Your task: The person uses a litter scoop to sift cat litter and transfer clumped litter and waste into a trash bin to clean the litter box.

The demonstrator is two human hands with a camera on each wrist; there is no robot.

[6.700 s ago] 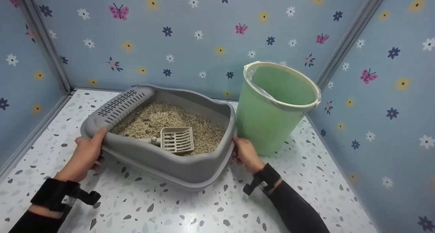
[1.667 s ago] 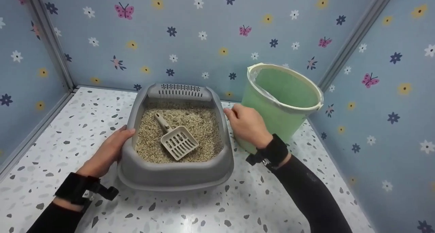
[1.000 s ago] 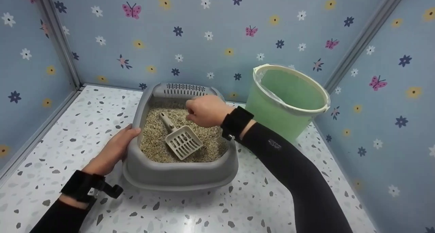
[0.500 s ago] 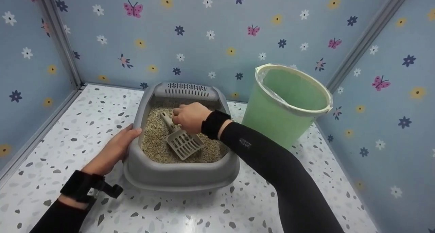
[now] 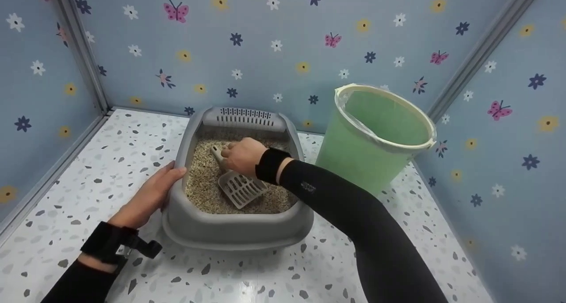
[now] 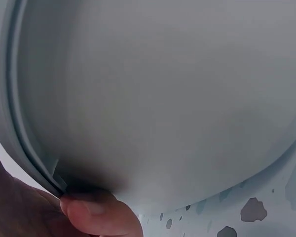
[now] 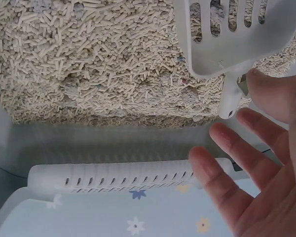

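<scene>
A grey litter box [image 5: 234, 230] filled with beige pellet litter [image 5: 201, 188] sits on the speckled floor. A pale slotted scoop [image 5: 241, 188] lies in it, handle pointing to the back. My right hand [image 5: 241, 155] hovers over that handle. In the right wrist view its fingers [image 7: 227, 143] are spread straight and the thumb [image 7: 274, 94] sits beside the handle end [image 7: 229, 106], not closed round it. My left hand [image 5: 150, 197] grips the box's left rim, one fingertip [image 6: 98, 217] tucked under the lip against the grey wall [image 6: 177, 98].
A green bin [image 5: 358, 157] lined with a clear bag stands right of the box, against the flowered back wall. The box has a perforated ledge [image 5: 245, 116] at its far end. Patterned walls close in on three sides; bare speckled floor [image 5: 265, 276] lies in front.
The box was turned so its ledge faces the back. My right hand left the box's right rim, crossed over the litter and came down onto the scoop handle. The left hand stayed on the rim.
</scene>
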